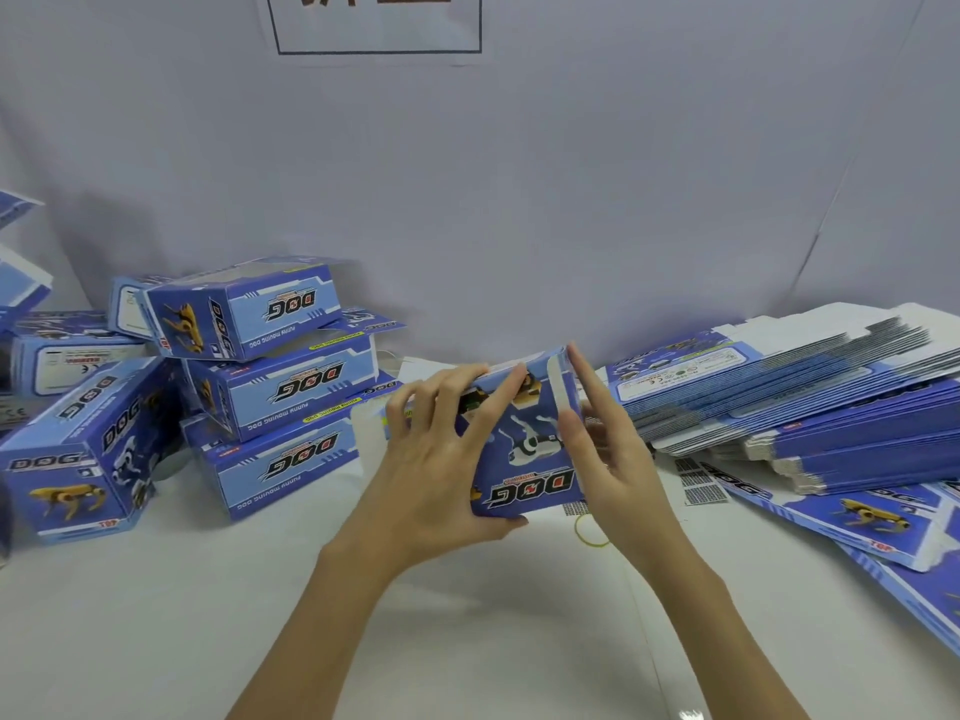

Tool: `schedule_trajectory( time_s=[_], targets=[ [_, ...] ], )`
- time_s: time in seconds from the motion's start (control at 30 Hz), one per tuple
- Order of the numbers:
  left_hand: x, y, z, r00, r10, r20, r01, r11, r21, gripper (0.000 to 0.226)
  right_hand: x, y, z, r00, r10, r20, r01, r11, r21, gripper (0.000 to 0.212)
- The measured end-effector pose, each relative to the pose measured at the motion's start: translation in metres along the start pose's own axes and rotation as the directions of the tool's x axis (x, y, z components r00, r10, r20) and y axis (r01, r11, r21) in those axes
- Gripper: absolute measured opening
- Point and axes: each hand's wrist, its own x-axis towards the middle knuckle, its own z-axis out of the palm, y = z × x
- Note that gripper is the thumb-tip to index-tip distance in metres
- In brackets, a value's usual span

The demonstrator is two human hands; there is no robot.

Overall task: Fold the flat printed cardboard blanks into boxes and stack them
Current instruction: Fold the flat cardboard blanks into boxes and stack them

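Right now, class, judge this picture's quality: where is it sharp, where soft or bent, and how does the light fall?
Head view: even soft light, faint shadows; the box in hand and folded boxes read clearly; wide-angle bending tilts the flat blanks at the edge; the top sign is cropped.

A half-folded blue printed cardboard box (524, 449) sat mid-table, above the white tabletop (208, 615), between the left hand (441, 475) on its left and the right hand (608, 449) on its right. To the far left stood the stack of folded blue printed boxes (280, 381), three high, with another folded blue box (78, 449) nearer and further left. On the right lay the pile of flat blue printed blanks (810, 402); nearer, loose flat blanks (852, 517) spread toward the right edge. Behind everything rose the pale wall (571, 200).
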Motion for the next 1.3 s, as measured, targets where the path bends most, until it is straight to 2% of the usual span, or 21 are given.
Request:
schedule_trajectory(
  time_s=[0.17, 0.23, 0.37, 0.53, 0.73, 0.83, 0.93, 1.0, 1.03, 1.1, 1.17, 1.3],
  targets=[
    [0.003, 0.020, 0.006, 0.998, -0.033, -0.057, 0.036, 0.998, 0.049, 0.128, -0.004, 0.008, 0.014, 0.999, -0.023, -0.036, 0.017, 0.989, -0.148, 0.052],
    [0.003, 0.021, 0.007, 0.996, -0.028, -0.081, 0.033, 0.998, 0.059, 0.127, -0.003, 0.007, 0.013, 1.000, -0.007, -0.021, 0.005, 0.994, -0.109, 0.050],
    [0.004, 0.015, 0.005, 0.996, -0.029, -0.087, 0.033, 0.999, 0.039, 0.127, -0.003, 0.001, 0.008, 1.000, 0.013, -0.027, -0.010, 0.995, 0.104, 0.045],
    [0.003, 0.003, 0.005, 0.997, -0.041, -0.072, 0.044, 0.998, 0.040, 0.135, -0.003, -0.004, 0.008, 0.998, -0.015, -0.053, 0.020, 0.994, 0.108, 0.043],
    [0.001, 0.005, 0.005, 0.998, -0.065, 0.001, 0.065, 0.998, 0.007, 0.140, -0.007, 0.008, 0.021, 0.994, -0.022, -0.105, 0.021, 1.000, -0.015, 0.047],
    [0.002, 0.010, 0.004, 0.997, -0.082, 0.016, 0.081, 0.995, 0.054, 0.137, -0.008, 0.012, 0.026, 0.998, -0.010, -0.059, 0.005, 0.996, -0.085, 0.049],
    [0.002, 0.015, 0.005, 0.996, -0.085, 0.031, 0.080, 0.987, 0.137, 0.131, -0.010, 0.016, 0.029, 1.000, -0.018, 0.006, 0.019, 0.969, -0.247, 0.058],
    [0.001, 0.016, 0.007, 0.996, -0.072, 0.053, 0.062, 0.984, 0.166, 0.130, -0.010, 0.020, 0.029, 1.000, -0.021, 0.001, 0.020, 0.952, -0.306, 0.060],
    [0.001, 0.015, 0.008, 0.996, -0.070, 0.061, 0.059, 0.984, 0.165, 0.132, -0.009, 0.022, 0.028, 1.000, -0.014, -0.022, 0.008, 0.964, -0.266, 0.057],
    [0.001, 0.012, 0.008, 0.996, -0.070, 0.059, 0.061, 0.988, 0.143, 0.134, -0.008, 0.019, 0.024, 0.997, 0.040, -0.066, -0.042, 0.999, -0.028, 0.050],
    [0.000, 0.010, 0.008, 0.997, -0.071, 0.042, 0.067, 0.994, 0.084, 0.133, -0.006, 0.011, 0.018, 0.994, 0.086, -0.064, -0.074, 0.982, 0.176, 0.048],
    [0.000, 0.005, 0.009, 0.996, -0.090, 0.027, 0.091, 0.995, -0.033, 0.137, -0.004, -0.006, 0.013, 0.997, 0.056, 0.049, -0.064, 0.980, 0.188, 0.046]
  ],
)
